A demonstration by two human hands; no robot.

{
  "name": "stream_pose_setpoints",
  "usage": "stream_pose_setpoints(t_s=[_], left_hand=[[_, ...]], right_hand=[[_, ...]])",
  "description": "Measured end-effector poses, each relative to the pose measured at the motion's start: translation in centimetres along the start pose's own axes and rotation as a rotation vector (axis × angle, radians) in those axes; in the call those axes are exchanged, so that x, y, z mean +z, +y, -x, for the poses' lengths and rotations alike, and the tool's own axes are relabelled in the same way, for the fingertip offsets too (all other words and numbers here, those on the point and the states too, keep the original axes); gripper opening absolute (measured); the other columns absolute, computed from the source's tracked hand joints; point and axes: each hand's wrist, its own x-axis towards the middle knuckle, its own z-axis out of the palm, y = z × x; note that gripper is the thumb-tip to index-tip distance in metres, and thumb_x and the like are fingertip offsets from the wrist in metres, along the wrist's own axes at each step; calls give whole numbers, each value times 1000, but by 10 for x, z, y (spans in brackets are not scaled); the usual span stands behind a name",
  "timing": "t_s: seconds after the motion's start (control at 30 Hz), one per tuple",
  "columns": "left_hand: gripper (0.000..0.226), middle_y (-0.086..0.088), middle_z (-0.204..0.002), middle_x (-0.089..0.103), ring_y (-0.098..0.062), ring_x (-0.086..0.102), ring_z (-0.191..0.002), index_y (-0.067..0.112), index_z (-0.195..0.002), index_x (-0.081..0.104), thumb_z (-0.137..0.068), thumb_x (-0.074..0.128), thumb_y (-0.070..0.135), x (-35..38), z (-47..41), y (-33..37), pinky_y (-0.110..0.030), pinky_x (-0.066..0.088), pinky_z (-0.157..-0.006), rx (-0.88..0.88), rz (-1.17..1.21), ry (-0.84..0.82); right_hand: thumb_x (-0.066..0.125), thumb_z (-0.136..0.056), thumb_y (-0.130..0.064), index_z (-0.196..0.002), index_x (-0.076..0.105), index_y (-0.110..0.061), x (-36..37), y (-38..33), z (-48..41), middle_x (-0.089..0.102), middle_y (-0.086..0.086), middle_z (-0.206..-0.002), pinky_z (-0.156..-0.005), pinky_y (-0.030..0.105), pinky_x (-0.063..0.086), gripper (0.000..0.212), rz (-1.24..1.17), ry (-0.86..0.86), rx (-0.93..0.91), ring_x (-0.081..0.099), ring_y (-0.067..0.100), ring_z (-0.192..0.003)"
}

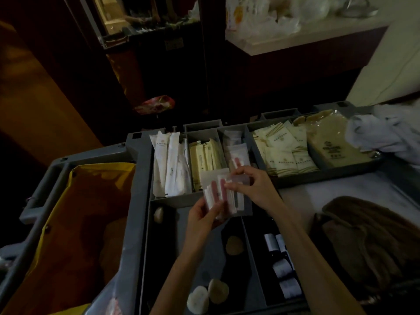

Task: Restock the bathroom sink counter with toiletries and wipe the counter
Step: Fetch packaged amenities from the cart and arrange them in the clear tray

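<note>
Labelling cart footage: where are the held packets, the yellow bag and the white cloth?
held packets [216, 190], head view, pink-striped front.
yellow bag [86, 212], head view, its inner lining.
white cloth [384, 135], head view, crumpled middle.

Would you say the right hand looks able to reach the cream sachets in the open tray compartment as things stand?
Probably yes: the cream sachets lie uncovered just beyond the right hand, though it pinches the packets now.

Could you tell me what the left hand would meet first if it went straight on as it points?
Probably the pink-marked sachets in the compartment just beyond. The left hand grips a bundle of them; depth is unclear.
</note>
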Motion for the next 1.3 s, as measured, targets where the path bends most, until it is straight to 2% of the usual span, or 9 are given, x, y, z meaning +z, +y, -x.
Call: stream_pose_setpoints(t_s=[0.1, 0.23, 0.3, 0.4, 0.5, 0.57, 0.7, 1.03, 1.3], left_hand=[[24, 0, -90, 75, -15, 72, -84, 19, -103, 64, -87, 63, 2, -3, 3, -3, -26, 58, -70, 35, -36, -16], [25, -4, -92, 74, -17, 72, -83, 16, -103, 65, -86, 63, -2, -8, 9, -2, -25, 57, -67, 29, -9, -43], [25, -5, -95, 73, -16, 72, -83, 14, -107, 64, -86, 64, -1, -11, 14, 1, -22, 56, -65, 47, -24, -71], [28, -7, -100, 71, -11, 71, -83, 9, -113, 62, -86, 66, 0, -15, 20, 7, -19, 55, -63, 92, -84, -114], [27, -1, -96, 70, -5, 70, -78, 15, -107, 63, -84, 68, 2, -18, 33, 10, -18, 55, -61, 71, -132, -184], [23, -1, -93, 71, -7, 70, -78, 21, -100, 64, -83, 71, 6, -24, 43, 7, -20, 56, -61, 57, -204, -249], [22, -6, -95, 74, -19, 72, -83, 17, -103, 68, -82, 72, 11, -36, 66, 2, -27, 58, -66, -16, -262, -441], [7, -6, -79, 75, -18, 72, -72, 12, -88, 74, -84, 71, 16, -13, 143, -13, -24, 53, -58, -118, -332, -891], [15, 6, -89, 72, -7, 69, -83, 24, -98, 68, -83, 70, 25, 22, 203, -32, -19, 54, -68, -74, -501, -1138]], right_hand=[[83, -71, -20, -87, 65, -31, 4, -8, 11, 68, -6, -97, -86, 29, 52, 27, -7, 56, -2, 63, 11, -99], [79, -75, -15, -119, 53, -28, 14, -20, 35, 56, -10, -128, -85, 9, 47, 52, -63, 160, 58, 54, 3, -114], [77, -78, -9, -126, 48, -26, 19, -23, 52, 57, -13, -123, -79, 12, 51, 59, -201, 211, 140, 58, -2, -106], [74, -79, -4, -112, 60, -20, 26, -26, 81, 70, 0, -106, -68, 17, 54, 39, -359, 295, 260, 69, 5, -88], [71, -83, -9, -97, 71, -8, 38, -28, 114, 74, 10, -91, -73, 29, 58, 14, -326, 393, 290, 71, 20, -85], [71, -84, -11, -97, 69, 6, 46, -31, 135, 71, 22, -89, -76, 40, 57, 22, -288, 483, 285, 69, 33, -86], [69, -83, -6, -96, 72, -15, 61, -47, 185, 75, 1, -88, -68, 22, 55, 16, -270, 639, 294, 71, 15, -83], [65, -85, -4, -100, 70, -3, 81, -81, 320, 74, 10, -90, -70, 26, 58, 15, -299, 1020, 445, 72, 19, -81], [65, -85, -4, -101, 64, -13, 89, -94, 400, 75, -4, -88, -65, 21, 56, 18, -316, 1282, 421, 72, 13, -83]])
